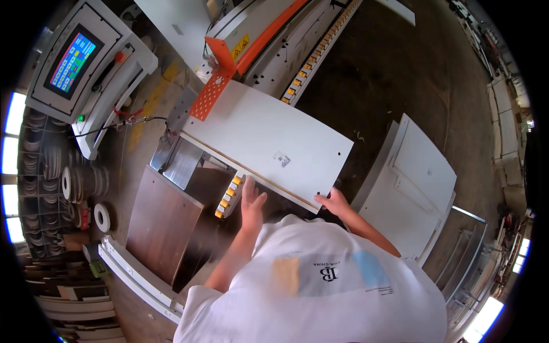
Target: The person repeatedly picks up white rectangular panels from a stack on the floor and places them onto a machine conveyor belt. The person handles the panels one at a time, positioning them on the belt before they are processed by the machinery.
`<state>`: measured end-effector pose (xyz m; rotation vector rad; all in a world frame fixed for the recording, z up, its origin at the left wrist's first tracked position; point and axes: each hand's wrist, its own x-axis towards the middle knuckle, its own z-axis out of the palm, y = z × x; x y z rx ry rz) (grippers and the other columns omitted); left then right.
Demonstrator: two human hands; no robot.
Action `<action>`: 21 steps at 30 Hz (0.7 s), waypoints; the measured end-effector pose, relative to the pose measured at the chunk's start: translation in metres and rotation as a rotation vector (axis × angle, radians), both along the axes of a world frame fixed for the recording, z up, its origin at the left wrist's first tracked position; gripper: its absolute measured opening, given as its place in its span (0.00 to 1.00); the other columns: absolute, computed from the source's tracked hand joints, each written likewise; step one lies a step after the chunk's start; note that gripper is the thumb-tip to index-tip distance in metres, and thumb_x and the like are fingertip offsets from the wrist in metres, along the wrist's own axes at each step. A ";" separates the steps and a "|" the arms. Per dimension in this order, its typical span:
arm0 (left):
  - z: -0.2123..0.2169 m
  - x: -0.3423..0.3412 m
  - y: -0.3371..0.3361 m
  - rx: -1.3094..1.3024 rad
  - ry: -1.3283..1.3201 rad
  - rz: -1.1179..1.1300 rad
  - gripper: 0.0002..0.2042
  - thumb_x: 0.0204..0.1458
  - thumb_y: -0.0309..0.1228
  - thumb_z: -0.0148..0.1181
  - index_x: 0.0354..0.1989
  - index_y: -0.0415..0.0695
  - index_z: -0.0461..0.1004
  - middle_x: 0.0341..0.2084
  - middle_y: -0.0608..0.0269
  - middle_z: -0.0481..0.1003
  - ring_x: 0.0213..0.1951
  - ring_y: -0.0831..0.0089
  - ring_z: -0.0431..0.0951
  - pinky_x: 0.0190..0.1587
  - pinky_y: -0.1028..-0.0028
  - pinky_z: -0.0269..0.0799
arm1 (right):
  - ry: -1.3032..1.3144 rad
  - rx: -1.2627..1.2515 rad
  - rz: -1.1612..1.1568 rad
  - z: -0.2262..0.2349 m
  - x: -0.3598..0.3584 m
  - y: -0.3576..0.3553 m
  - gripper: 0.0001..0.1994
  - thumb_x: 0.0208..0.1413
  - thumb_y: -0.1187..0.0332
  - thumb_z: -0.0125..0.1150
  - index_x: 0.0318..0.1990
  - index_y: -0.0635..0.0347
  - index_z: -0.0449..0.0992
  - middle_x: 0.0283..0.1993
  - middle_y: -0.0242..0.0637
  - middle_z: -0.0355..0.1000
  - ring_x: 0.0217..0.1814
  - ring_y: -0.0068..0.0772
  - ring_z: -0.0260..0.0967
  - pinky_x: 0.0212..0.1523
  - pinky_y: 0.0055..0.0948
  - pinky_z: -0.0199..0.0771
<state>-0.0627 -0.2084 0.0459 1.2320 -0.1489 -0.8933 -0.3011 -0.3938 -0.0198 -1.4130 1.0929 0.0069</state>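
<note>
A large white rectangular panel [269,140] lies flat on the infeed of a grey and orange machine [251,40], its far corner under an orange perforated guard [211,91]. My left hand [250,197] presses against the panel's near edge, fingers flat, beside a roller rail with yellow wheels [227,200]. My right hand [333,201] grips the panel's near right corner. My white shirt fills the lower middle of the view.
A control box with a coloured touchscreen [74,60] stands at the upper left. A stack of white panels [412,188] sits to my right. A brown board [163,220] lies at my left. Rolls of edge tape [80,183] hang on a rack far left.
</note>
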 end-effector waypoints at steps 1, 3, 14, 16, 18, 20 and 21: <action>0.000 0.003 -0.006 -0.025 0.017 -0.014 0.38 0.54 0.20 0.51 0.74 0.35 0.41 0.75 0.48 0.39 0.76 0.59 0.34 0.74 0.64 0.31 | 0.022 -0.016 -0.005 0.004 0.002 -0.006 0.28 0.50 0.51 0.72 0.42 0.71 0.70 0.37 0.39 0.75 0.30 0.25 0.72 0.31 0.27 0.75; 0.001 0.006 -0.020 -0.064 0.044 -0.031 0.39 0.55 0.21 0.51 0.74 0.33 0.39 0.75 0.46 0.37 0.76 0.58 0.32 0.74 0.64 0.29 | 0.066 -0.049 -0.012 0.013 0.006 -0.022 0.27 0.50 0.52 0.72 0.41 0.70 0.70 0.36 0.39 0.74 0.28 0.25 0.72 0.28 0.27 0.75; -0.025 0.018 -0.110 -0.125 0.049 -0.047 0.36 0.56 0.20 0.51 0.74 0.36 0.45 0.74 0.48 0.44 0.76 0.58 0.41 0.73 0.63 0.41 | -0.072 -0.017 -0.070 0.029 0.016 -0.116 0.23 0.53 0.53 0.71 0.44 0.64 0.74 0.35 0.33 0.74 0.28 0.23 0.71 0.30 0.26 0.73; -0.029 0.019 -0.122 -0.073 0.007 -0.054 0.34 0.57 0.20 0.51 0.73 0.37 0.49 0.73 0.50 0.49 0.75 0.60 0.46 0.72 0.63 0.46 | -0.038 -0.038 -0.031 0.019 0.014 -0.131 0.23 0.55 0.52 0.69 0.45 0.64 0.75 0.36 0.33 0.75 0.33 0.23 0.73 0.31 0.27 0.75; -0.013 0.005 -0.139 0.013 -0.140 -0.157 0.34 0.57 0.22 0.52 0.72 0.34 0.49 0.72 0.51 0.51 0.74 0.61 0.47 0.72 0.62 0.44 | -0.126 0.040 -0.178 0.006 0.005 -0.140 0.25 0.58 0.47 0.65 0.46 0.64 0.74 0.38 0.34 0.76 0.37 0.23 0.73 0.34 0.28 0.76; -0.023 -0.012 -0.140 0.092 -0.238 -0.192 0.28 0.57 0.26 0.56 0.67 0.35 0.60 0.66 0.52 0.62 0.68 0.63 0.61 0.66 0.65 0.58 | -0.209 0.129 -0.253 0.009 -0.008 -0.148 0.28 0.61 0.43 0.58 0.47 0.64 0.75 0.40 0.35 0.77 0.39 0.24 0.74 0.38 0.28 0.76; -0.035 -0.022 -0.134 0.103 -0.182 -0.277 0.26 0.57 0.27 0.57 0.64 0.37 0.63 0.62 0.53 0.66 0.63 0.64 0.65 0.61 0.67 0.63 | -0.271 0.150 -0.284 0.004 -0.020 -0.151 0.29 0.63 0.41 0.53 0.49 0.64 0.75 0.43 0.36 0.77 0.42 0.25 0.74 0.40 0.27 0.75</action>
